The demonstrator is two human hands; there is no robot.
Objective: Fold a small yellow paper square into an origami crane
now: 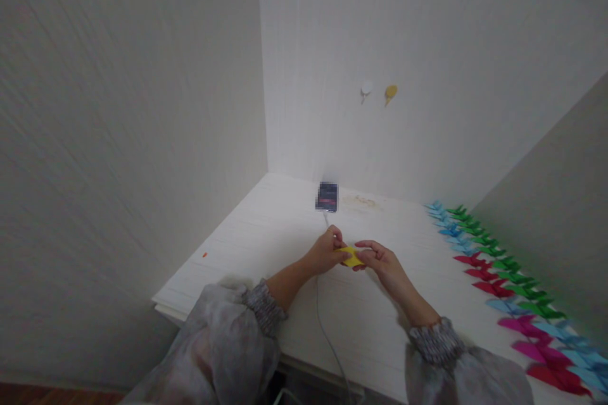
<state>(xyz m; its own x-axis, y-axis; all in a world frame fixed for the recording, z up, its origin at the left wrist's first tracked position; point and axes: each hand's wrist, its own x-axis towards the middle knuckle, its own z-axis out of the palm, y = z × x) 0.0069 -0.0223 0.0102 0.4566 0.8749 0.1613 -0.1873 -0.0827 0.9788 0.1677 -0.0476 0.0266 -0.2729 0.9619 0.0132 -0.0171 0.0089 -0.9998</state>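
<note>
A small piece of folded yellow paper (352,257) is held between my two hands, a little above the white tabletop. My left hand (329,252) pinches its left end with thumb and fingers. On the other side, my right hand (379,258) grips the right end, its thumb on the paper and its index finger raised. Parts of the paper are covered by my fingers, so its exact folded shape cannot be made out.
Rows of folded paper cranes (498,281) in blue, green, red and pink line the table's right side. A phone (327,197) stands near the back wall, its cable (324,323) running to the front edge. Two hooks (390,92) are on the wall. An orange scrap (204,255) lies left.
</note>
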